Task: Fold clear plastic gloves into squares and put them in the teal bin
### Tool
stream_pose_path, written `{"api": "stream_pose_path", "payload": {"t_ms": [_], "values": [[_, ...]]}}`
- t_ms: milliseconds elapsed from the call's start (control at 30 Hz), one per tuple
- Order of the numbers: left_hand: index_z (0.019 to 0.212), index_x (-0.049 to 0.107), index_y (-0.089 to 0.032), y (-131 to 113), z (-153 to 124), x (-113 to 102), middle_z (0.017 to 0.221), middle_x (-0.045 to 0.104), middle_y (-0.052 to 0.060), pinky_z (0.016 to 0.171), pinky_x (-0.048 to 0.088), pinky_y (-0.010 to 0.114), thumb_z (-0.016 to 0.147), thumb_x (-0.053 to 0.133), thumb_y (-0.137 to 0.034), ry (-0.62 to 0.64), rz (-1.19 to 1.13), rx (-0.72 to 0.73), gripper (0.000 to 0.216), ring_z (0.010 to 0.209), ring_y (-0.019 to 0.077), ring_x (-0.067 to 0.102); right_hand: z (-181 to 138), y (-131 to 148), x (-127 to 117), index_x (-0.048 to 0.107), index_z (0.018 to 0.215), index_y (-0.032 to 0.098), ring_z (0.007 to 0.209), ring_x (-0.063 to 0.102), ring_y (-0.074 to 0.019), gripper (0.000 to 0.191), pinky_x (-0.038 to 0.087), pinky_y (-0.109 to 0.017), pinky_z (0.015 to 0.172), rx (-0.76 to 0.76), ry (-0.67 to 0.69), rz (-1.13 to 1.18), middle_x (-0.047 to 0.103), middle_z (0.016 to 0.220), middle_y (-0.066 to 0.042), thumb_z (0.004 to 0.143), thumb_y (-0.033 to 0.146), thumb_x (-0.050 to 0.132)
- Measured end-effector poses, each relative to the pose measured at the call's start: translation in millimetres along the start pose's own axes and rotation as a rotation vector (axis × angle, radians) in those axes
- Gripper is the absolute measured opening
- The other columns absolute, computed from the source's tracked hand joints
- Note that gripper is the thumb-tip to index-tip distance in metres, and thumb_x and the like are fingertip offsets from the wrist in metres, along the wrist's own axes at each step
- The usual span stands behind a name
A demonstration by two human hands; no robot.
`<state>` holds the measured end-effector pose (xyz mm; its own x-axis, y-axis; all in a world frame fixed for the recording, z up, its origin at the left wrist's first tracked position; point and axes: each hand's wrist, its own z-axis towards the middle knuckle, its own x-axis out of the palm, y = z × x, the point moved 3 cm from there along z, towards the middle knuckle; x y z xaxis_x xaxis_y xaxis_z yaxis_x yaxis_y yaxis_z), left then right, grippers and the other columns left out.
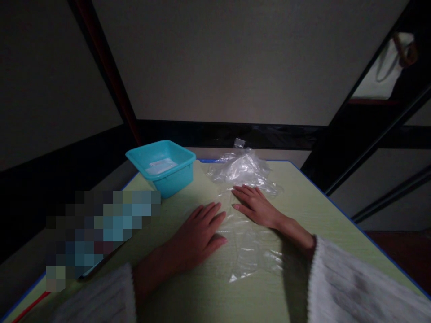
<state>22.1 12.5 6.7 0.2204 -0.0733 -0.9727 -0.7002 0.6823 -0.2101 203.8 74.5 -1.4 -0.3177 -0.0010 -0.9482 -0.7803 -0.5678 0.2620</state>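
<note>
Blurred patch: at the far left edge of the table (303, 188) a mosaic covers something; what lies under it cannot be told, though a thin dark edge shows at its lower right.
Table: pale green top with a blue border, dimly lit.
Basin: a turquoise plastic basin (175, 181) stands on the far left part of the table, upright, with something pale and flat on its bottom.
Left sleeve: a white knitted sleeve (101, 298) covers the forearm at the bottom left.
Left hand: the left hand (198, 235) lies palm down on the table, fingers stretched out and close together, pointing up and to the right; its fingertips touch the left edge of the flat bag.
Left grip: flat and spread, holding nothing, only pressing down.
Flat bag: a clear plastic bag (251, 251) lies smoothed out on the table's middle, between and under the two hands, reaching toward the near edge.
Right hand: the right hand (256, 206) rests palm down on the upper part of the flat bag, fingers pointing left.
Right grip: flat, closed on nothing.
Crumpled plastic: a heap of clear plastic bags (244, 170) sits at the far edge, just beyond the right hand's fingers and right of the basin.
Right sleeve: a white knitted sleeve (357, 287) at the bottom right.
</note>
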Motion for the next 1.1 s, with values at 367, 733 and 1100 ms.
{"api": "stream_pose_path", "payload": {"t_ms": [367, 733, 1100], "values": [[0.131, 0.040, -0.011, 0.6, -0.8, -0.2, 0.142, 0.032, 0.018, 0.105, 0.025, 0.049, 0.089, 0.045, -0.036, 0.002, 0.027, 0.000, 0.050, 0.130, 0.0297, 0.028, 0.3, 4.0, -7.8, 0.050, 0.124, 0.014, 0.122, 0.039, -0.0310, 0.042, 0.015, -0.062, 0.101, -0.020, -0.084, 0.178, 0.049, 0.129, -0.016, 0.086, 0.032, 0.050], [0.126, 0.042, -0.011, 0.3, -1.5, -0.8, 0.138, 0.037, 0.018, 0.104, 0.027, 0.048, 0.087, 0.047, -0.033, -0.099, 0.006, 0.031, 0.046, 0.127, 0.0292, 0.032, 0.1, 8.7, -21.2, 0.067, 0.090, 0.018, 0.094, 0.061, -0.0205, 0.016, 0.046, -0.039, 0.087, -0.070, -0.426, 0.556, 0.067, 0.097, -0.010, 0.081, 0.024, 0.055], [0.118, 0.043, -0.010, 17.8, 1.8, -2.5, 0.120, 0.052, 0.015, 0.098, 0.039, 0.042, 0.073, 0.038, -0.007, -0.384, -0.151, -0.167, 0.046, 0.113, 0.0238, 0.047, -11.0, 31.3, -22.8, 0.047, 0.113, 0.017, 0.069, 0.063, -0.0135, 0.036, 0.052, -0.030, 0.065, -0.252, -0.162, 0.874, 0.065, 0.083, -0.004, 0.077, 0.016, 0.052]]}}
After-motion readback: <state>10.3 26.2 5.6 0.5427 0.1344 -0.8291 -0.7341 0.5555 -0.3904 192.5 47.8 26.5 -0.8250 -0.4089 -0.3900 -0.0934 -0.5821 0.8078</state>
